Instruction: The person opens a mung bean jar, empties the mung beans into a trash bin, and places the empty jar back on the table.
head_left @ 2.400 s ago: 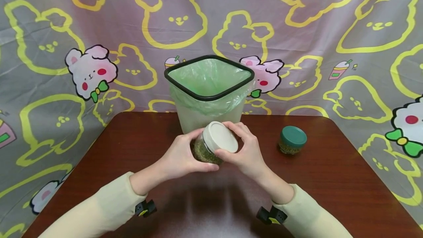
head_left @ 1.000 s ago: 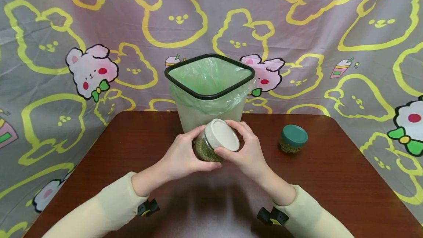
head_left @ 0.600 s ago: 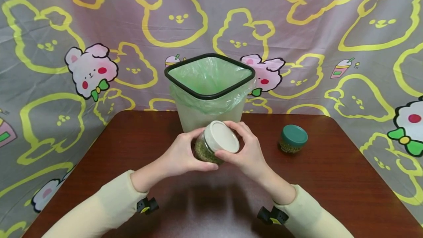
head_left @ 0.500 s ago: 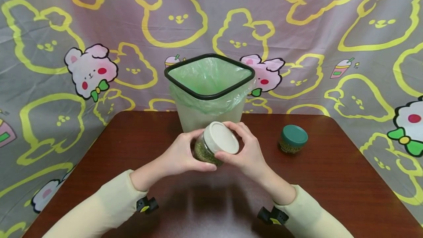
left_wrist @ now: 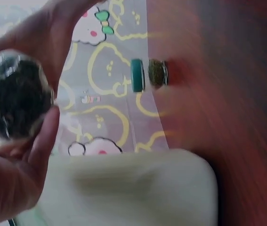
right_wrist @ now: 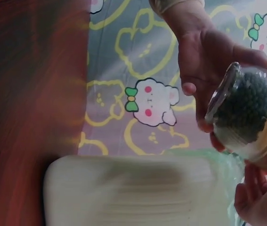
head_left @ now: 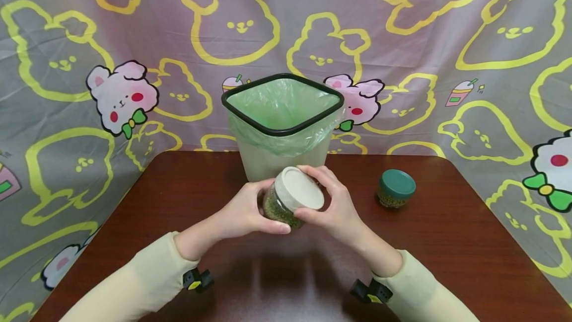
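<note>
Above the table, both hands hold a glass jar (head_left: 274,206) filled with small green beans or grains, its off-white lid (head_left: 306,190) tilted up to the right. My left hand (head_left: 241,212) wraps round the glass body, thumb along the near side. The fingers and thumb of my right hand (head_left: 335,205) grip the lid by its edge. The lid sits on the jar. In the right wrist view the jar's glass (right_wrist: 246,101) shows the dark grains inside, with the left hand (right_wrist: 213,61) behind it.
A pale bin (head_left: 263,160) with a black rim and a green liner bag stands just behind the hands. To the right on the brown table (head_left: 424,252) is a smaller jar with a green lid (head_left: 396,185). A patterned curtain (head_left: 402,39) surrounds the table.
The jar rises slightly, then comes down a little with both hands, and now sits a bit lower. The hands stay on the jar and its lid throughout; the bin and smaller jar stay put.
</note>
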{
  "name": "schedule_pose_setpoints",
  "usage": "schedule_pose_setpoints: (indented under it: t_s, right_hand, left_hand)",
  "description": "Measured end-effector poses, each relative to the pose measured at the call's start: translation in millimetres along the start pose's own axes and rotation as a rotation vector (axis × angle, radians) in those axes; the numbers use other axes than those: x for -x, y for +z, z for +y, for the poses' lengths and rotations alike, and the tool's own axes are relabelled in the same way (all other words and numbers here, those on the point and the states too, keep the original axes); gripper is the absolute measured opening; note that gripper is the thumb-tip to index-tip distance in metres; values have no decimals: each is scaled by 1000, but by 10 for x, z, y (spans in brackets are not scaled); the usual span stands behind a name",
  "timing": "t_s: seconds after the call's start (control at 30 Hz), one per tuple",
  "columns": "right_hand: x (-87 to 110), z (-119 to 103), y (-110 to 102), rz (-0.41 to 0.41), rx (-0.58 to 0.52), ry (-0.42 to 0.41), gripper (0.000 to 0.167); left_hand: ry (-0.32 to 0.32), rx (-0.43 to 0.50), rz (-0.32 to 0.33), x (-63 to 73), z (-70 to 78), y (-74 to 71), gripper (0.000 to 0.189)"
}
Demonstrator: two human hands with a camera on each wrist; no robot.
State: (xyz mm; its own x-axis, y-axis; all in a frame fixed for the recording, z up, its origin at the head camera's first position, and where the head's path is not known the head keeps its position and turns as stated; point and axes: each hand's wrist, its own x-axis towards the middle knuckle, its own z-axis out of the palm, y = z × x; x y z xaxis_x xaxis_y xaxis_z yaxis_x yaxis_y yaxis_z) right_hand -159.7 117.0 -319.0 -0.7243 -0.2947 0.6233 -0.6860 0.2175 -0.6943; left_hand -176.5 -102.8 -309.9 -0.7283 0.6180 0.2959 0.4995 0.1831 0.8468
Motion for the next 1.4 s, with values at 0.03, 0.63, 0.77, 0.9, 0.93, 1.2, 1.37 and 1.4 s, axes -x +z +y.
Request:
schedule_pose_setpoints:
  t_s: [0.03, 0.63, 0.77, 0.9, 0.93, 1.2, 1.37, 1.4]
  right_hand:
    - [3, -6, -4, 3, 12, 15, 79]
    - [-11, -53, 18, 64, 44, 34, 78]
    - [-16, -41, 6, 63, 37, 20, 78]
    - [-29, -30, -14, 31, 1, -6, 77]
    - [-35, -28, -22, 20, -7, -16, 77]
    - [-58, -5, -59, -23, -12, -72, 77]
    - [-48, 13, -81, -69, -24, -75, 76]
    - [-47, 10, -90, -82, -26, -69, 76]
  left_hand:
    - [-1, -11, 28, 8, 10, 20, 64]
    - [-11, -189, 158, 28, 81, 67, 77]
    - [2, -170, 139, 17, 80, 49, 76]
    - [5, -77, 87, 23, 76, 30, 68]
    - [6, -53, 74, 26, 77, 26, 66]
    - [9, -23, 40, 27, 95, 9, 66]
    - [1, -40, 35, 29, 80, 4, 67]
    - [2, -46, 39, 29, 76, 4, 67]
